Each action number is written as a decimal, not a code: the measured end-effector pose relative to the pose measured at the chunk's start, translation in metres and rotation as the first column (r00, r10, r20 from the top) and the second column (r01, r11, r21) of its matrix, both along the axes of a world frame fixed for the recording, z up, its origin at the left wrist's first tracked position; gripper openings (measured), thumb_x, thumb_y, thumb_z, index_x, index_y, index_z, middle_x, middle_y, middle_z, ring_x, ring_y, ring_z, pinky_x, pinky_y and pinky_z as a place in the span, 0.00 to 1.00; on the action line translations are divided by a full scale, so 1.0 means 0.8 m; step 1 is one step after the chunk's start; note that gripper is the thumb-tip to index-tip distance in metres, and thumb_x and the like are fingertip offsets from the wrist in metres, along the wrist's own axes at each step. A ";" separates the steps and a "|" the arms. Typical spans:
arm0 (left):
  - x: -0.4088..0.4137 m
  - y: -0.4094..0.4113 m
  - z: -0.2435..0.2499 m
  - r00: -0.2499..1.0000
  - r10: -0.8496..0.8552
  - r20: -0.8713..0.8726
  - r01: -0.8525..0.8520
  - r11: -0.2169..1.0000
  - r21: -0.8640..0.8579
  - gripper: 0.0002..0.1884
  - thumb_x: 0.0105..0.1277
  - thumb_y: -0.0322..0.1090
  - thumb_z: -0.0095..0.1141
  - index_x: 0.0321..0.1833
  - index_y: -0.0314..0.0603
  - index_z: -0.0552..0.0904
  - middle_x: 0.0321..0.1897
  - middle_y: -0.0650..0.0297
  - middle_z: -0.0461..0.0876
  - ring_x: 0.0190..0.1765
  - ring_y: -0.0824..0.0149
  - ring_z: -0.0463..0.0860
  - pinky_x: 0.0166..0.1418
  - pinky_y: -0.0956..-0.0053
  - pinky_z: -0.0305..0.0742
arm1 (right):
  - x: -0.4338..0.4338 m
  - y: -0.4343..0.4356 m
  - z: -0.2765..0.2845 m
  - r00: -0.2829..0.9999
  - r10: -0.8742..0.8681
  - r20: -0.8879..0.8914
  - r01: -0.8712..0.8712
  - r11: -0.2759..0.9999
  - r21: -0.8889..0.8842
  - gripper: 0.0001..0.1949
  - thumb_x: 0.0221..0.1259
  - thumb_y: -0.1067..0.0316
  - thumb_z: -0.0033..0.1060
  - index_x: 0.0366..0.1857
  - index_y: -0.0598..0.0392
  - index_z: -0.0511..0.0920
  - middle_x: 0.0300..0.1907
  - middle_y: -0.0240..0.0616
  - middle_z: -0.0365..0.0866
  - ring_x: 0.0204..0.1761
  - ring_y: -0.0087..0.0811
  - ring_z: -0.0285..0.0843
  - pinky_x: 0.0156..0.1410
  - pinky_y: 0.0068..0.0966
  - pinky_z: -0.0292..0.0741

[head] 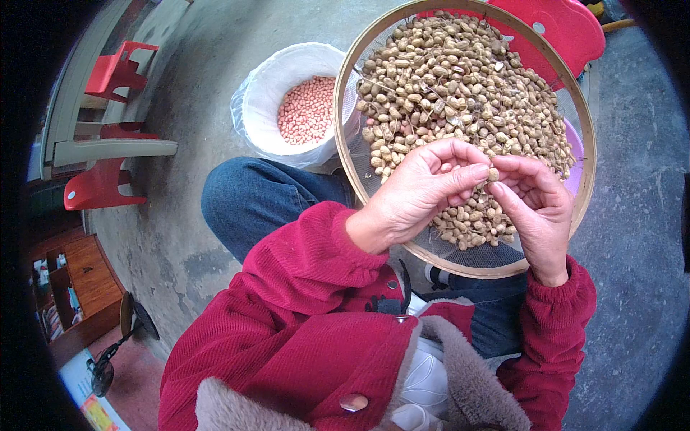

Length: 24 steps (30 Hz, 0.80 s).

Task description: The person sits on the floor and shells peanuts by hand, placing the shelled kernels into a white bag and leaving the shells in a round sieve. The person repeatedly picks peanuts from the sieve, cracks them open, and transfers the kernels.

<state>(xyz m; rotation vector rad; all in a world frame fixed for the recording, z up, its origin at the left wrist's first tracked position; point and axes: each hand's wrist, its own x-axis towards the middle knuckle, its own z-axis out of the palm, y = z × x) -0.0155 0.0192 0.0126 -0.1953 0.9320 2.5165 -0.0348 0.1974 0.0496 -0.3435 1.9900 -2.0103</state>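
My left hand (431, 186) and my right hand (531, 199) meet over a round mesh sieve with a wooden rim (345, 129). Between their fingertips is one small peanut in its shell (493, 174), pinched from both sides. A few pink kernels show under the curled fingers of my left hand. Below and beyond both hands, the sieve carries a heap of unshelled peanuts (458, 91) with bits of stem among them. Left of the sieve stands a bucket lined with a white plastic bag (264, 102), holding many shelled pink peanut kernels (307, 110).
A red plastic chair (571, 37) stands behind the sieve, and a purple basin (574, 156) shows partly beneath its right side. Red stools (116, 73) are at the far left beside a pale table frame (113, 153). A wooden cabinet (91, 269) and a standing fan (102, 372) are lower left.
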 end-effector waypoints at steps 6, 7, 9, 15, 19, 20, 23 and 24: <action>0.000 0.001 0.006 1.000 -0.004 -0.009 0.004 1.000 0.008 0.10 0.67 0.32 0.62 0.49 0.43 0.79 0.35 0.73 0.79 0.32 0.83 0.72 0.33 0.90 0.66 | 0.001 0.000 0.005 0.999 0.018 0.051 -0.015 0.998 -0.054 0.11 0.59 0.83 0.63 0.46 0.64 0.80 0.43 0.37 0.83 0.43 0.22 0.82 0.49 0.17 0.79; 0.000 0.000 0.006 1.000 -0.014 -0.012 0.014 1.000 0.000 0.11 0.67 0.32 0.62 0.50 0.43 0.79 0.35 0.73 0.79 0.32 0.84 0.72 0.34 0.90 0.67 | 0.001 0.000 0.004 0.998 0.026 0.051 -0.023 0.998 -0.064 0.11 0.59 0.83 0.63 0.45 0.64 0.81 0.42 0.36 0.83 0.43 0.21 0.82 0.49 0.17 0.79; 0.000 -0.001 0.004 0.999 -0.034 -0.018 0.034 0.999 -0.017 0.13 0.67 0.31 0.62 0.52 0.43 0.79 0.35 0.73 0.78 0.33 0.84 0.73 0.36 0.90 0.68 | 0.000 0.001 0.001 0.998 0.043 0.049 -0.039 0.996 -0.083 0.10 0.59 0.83 0.63 0.44 0.63 0.81 0.42 0.36 0.83 0.42 0.21 0.82 0.48 0.16 0.78; 0.003 0.006 0.004 0.969 -0.060 -0.239 0.023 0.988 -0.153 0.17 0.64 0.26 0.63 0.56 0.36 0.78 0.36 0.71 0.79 0.40 0.81 0.78 0.47 0.85 0.76 | 0.000 0.004 0.002 1.000 0.000 -0.007 0.000 0.998 -0.066 0.07 0.59 0.82 0.64 0.40 0.63 0.80 0.40 0.34 0.82 0.40 0.20 0.80 0.46 0.16 0.77; 0.004 0.007 0.000 0.963 -0.046 -0.264 -0.013 0.976 -0.218 0.16 0.64 0.24 0.63 0.55 0.34 0.78 0.38 0.68 0.80 0.42 0.78 0.79 0.50 0.83 0.77 | 0.002 0.003 -0.001 0.999 -0.009 -0.039 0.008 1.000 -0.023 0.06 0.59 0.81 0.64 0.39 0.62 0.80 0.38 0.32 0.82 0.39 0.20 0.80 0.45 0.16 0.76; 0.005 0.007 -0.001 0.960 -0.045 -0.276 -0.020 0.974 -0.228 0.16 0.64 0.25 0.63 0.54 0.34 0.78 0.39 0.68 0.80 0.42 0.78 0.79 0.50 0.83 0.77 | 0.003 0.003 -0.002 0.999 -0.016 -0.048 0.016 1.000 -0.017 0.06 0.59 0.81 0.64 0.39 0.62 0.81 0.37 0.32 0.82 0.39 0.19 0.80 0.44 0.16 0.76; 0.005 0.009 0.003 0.969 -0.012 -0.248 -0.043 0.976 -0.211 0.12 0.66 0.27 0.61 0.52 0.34 0.79 0.39 0.67 0.81 0.42 0.78 0.80 0.50 0.82 0.77 | 0.001 0.005 -0.005 0.985 -0.005 -0.173 0.026 0.993 0.118 0.05 0.57 0.80 0.66 0.36 0.61 0.81 0.34 0.31 0.82 0.37 0.19 0.80 0.42 0.16 0.76; 0.005 0.010 0.005 0.973 0.004 -0.229 -0.050 0.979 -0.198 0.11 0.67 0.28 0.61 0.51 0.34 0.79 0.38 0.67 0.81 0.42 0.78 0.80 0.50 0.82 0.77 | 0.001 0.006 -0.005 0.973 0.010 -0.229 0.033 0.983 0.182 0.05 0.56 0.80 0.67 0.35 0.61 0.82 0.33 0.30 0.82 0.36 0.18 0.79 0.42 0.16 0.76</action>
